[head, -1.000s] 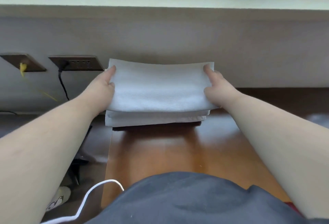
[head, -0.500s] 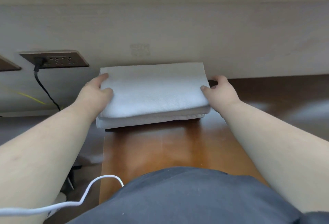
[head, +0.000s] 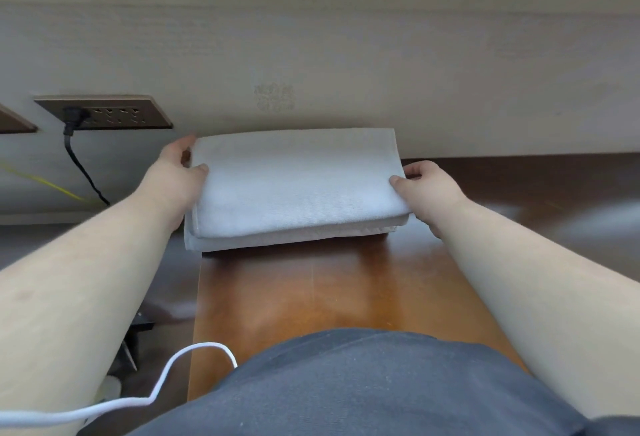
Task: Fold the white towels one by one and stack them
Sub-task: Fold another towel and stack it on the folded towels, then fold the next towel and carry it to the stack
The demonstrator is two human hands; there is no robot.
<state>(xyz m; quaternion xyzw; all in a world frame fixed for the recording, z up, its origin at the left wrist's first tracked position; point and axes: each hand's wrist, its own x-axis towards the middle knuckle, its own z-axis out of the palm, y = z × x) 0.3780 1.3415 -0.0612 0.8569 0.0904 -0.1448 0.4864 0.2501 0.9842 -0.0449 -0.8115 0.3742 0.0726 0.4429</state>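
A folded white towel lies on top of a stack of folded white towels at the far end of a brown wooden table, against the wall. My left hand holds the top towel's left edge, thumb on top and fingers behind. My right hand holds its right edge, thumb on top and fingers curled at the side.
A wall socket panel with a black plug and cable is on the wall to the left. A white cable loops near my dark grey clothing. The table's left edge drops to the floor.
The top towel came down from being held above the stack and now lies flat on it. Both hands stayed at its side edges.
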